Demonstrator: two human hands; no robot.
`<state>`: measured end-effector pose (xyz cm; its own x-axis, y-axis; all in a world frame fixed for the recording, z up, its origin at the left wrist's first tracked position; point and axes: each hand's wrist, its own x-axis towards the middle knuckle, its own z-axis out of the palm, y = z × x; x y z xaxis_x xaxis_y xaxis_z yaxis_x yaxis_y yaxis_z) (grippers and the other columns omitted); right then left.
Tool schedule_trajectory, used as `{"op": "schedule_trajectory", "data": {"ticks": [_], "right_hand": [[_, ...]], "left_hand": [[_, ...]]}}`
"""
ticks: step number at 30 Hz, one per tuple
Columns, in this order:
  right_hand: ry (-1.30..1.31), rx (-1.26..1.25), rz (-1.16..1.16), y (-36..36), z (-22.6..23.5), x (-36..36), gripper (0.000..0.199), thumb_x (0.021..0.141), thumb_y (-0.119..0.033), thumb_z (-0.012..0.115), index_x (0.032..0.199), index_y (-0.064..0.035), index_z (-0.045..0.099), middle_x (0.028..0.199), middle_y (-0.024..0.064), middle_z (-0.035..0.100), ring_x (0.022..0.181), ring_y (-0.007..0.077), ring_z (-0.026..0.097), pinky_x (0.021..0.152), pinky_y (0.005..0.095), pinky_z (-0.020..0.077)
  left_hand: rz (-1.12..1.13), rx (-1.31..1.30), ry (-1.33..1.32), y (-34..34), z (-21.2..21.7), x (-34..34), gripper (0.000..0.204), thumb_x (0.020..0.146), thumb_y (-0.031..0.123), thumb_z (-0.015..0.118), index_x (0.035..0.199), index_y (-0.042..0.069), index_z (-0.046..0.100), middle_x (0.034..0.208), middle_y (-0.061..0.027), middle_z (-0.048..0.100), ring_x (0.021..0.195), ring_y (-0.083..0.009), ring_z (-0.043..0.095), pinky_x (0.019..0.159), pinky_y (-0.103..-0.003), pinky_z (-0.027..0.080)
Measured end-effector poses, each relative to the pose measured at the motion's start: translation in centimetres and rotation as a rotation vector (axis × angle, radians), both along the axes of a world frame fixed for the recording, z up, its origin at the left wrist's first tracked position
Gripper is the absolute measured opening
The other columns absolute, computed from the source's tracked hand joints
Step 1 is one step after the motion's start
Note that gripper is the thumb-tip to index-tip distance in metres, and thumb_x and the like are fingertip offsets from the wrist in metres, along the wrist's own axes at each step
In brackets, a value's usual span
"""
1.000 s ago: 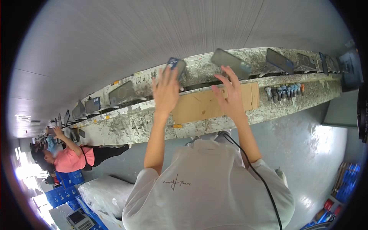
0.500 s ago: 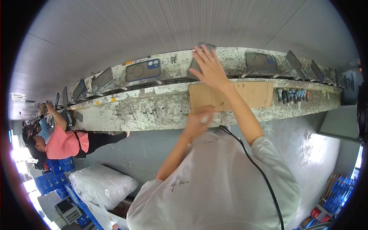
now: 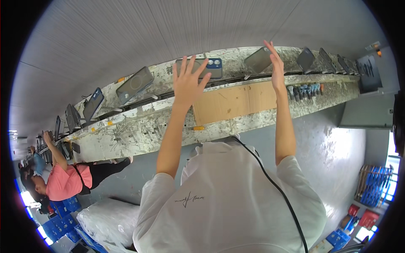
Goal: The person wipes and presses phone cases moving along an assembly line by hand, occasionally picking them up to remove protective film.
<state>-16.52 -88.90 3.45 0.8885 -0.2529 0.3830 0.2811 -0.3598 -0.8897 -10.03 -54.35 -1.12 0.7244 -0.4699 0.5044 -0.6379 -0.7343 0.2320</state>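
Note:
My left hand [image 3: 188,83] is open with fingers spread, in front of a grey phone case with a blue camera surround [image 3: 216,68]. It covers part of that case, and whether it touches it I cannot tell. My right hand [image 3: 276,71] is held edge-on, fingers stretched out, beside the right end of a tilted grey phone case [image 3: 256,61]. Nothing shows in either hand. Another phone case with a ring on its back [image 3: 135,85] leans on a holder to the left. Several more cases stand in a row at both sides.
A flat cardboard sheet [image 3: 230,103] lies on the stained bench [image 3: 147,126] before me. Several small dark bottles or tools [image 3: 304,91] stand at its right. An orange piece [image 3: 198,128] lies at the near edge. A co-worker in pink [image 3: 69,181] works at the far left.
My left hand has risen from above the cardboard to the row of cases, its fingers spreading. My right hand has moved right and turned edge-on. The view has tilted somewhat.

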Motion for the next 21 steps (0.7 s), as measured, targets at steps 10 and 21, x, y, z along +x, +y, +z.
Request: {"op": "schedule_trajectory", "data": {"ticks": [10,21], "right_hand": [[-0.18,-0.553,0.14,20.5,0.1,4.5,0.039,0.109,-0.033,0.07,0.142,-0.0129,0.075,0.156,0.0181,0.064,0.155,0.0466,0.049,0.129,0.0605,0.0373],[0.137,-0.997,-0.174,12.9,-4.7,6.0,0.08,0.101,-0.078,0.062,0.157,-0.0218,0.068,0.17,0.0227,0.052,0.165,0.0524,0.031,0.132,0.0743,0.0149]], "left_hand": [[-0.397,-0.508,0.325,-3.4,-5.1,-14.0,0.032,0.097,0.015,0.078,0.128,0.006,0.079,0.135,-0.0178,0.075,0.137,-0.0412,0.066,0.124,-0.058,0.045],[0.209,-0.181,-0.15,10.1,2.0,-3.0,0.043,0.1,0.014,0.073,0.143,0.016,0.074,0.149,-0.0136,0.072,0.146,-0.0392,0.062,0.124,-0.06,0.043]]}}
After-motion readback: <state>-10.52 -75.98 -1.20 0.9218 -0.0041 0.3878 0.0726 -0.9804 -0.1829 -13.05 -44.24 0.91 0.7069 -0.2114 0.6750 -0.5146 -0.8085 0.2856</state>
